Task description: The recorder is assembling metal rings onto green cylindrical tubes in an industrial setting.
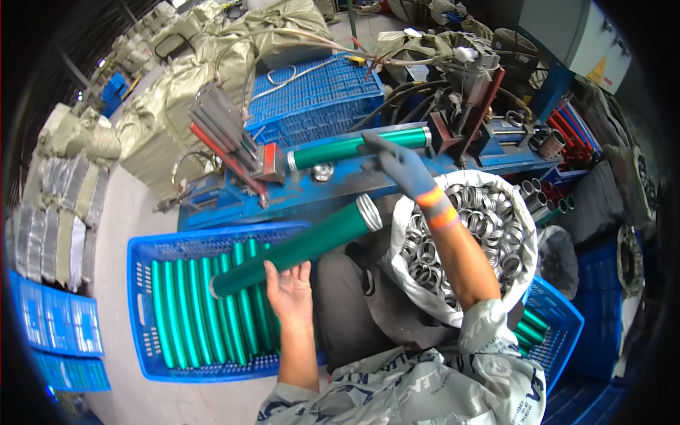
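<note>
My bare left hand (290, 296), palm up, supports a green metal tube (301, 248) tilted over the crate, its thumb against the tube. A silvery threaded ring sits on the tube's raised right end. My right hand (402, 170), in a grey glove with an orange cuff, reaches over a second green tube (329, 151) with its fingers stretched apart; whether they touch it I cannot tell. That second tube lies level between two red end blocks of a blue bench machine (276, 191), with silvery rings at both ends. Beneath it a loose ring (322, 172) rests on the bench.
At the left, a blue crate (134, 304) holds a row of green tubes. A white sack (404, 283) of metal rings stands at my right, beside another blue crate (567, 340) with tubes. Blue crates (312, 106) and wrapped bundles (159, 131) stand behind the bench.
</note>
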Demonstrator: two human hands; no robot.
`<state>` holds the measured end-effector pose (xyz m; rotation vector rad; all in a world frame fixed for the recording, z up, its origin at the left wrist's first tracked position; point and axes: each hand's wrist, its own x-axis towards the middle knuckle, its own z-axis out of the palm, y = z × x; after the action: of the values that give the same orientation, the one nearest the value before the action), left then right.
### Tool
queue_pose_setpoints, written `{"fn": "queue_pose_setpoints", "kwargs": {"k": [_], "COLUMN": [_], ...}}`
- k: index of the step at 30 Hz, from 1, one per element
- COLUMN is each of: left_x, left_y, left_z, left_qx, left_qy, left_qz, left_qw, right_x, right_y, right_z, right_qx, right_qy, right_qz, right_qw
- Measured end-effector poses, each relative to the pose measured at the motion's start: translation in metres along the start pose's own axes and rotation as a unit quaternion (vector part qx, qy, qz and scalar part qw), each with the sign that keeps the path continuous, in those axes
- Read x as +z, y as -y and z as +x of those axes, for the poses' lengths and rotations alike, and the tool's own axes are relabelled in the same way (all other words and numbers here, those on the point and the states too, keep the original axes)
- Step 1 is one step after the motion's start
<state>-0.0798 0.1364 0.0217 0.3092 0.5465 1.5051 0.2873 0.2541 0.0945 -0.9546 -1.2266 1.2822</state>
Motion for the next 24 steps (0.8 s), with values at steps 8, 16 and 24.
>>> {"fn": "queue_pose_setpoints", "kwargs": {"k": [8, 16, 24], "left_x": [0.011, 0.001, -0.018], "left_y": [-0.007, 0.014, 0.012], "left_z": [0.003, -0.002, -0.037], "left_qx": [0.015, 0.020, 0.038], "left_qy": [0.066, 0.115, 0.103], "left_qz": [0.030, 0.097, 0.125], "left_qw": [0.997, 0.988, 0.986], "right_x": [0.039, 0.033, 0.036], "right_y": [0.033, -0.017, -0.050], "right_z": [-0.115, -0.153, -0.213], "right_qx": [-0.038, -0.014, 0.019], "right_qy": [0.056, -0.032, -0.068], "right_qz": [-0.106, 0.031, -0.004], "right_qw": [0.992, 0.999, 0.998]}}
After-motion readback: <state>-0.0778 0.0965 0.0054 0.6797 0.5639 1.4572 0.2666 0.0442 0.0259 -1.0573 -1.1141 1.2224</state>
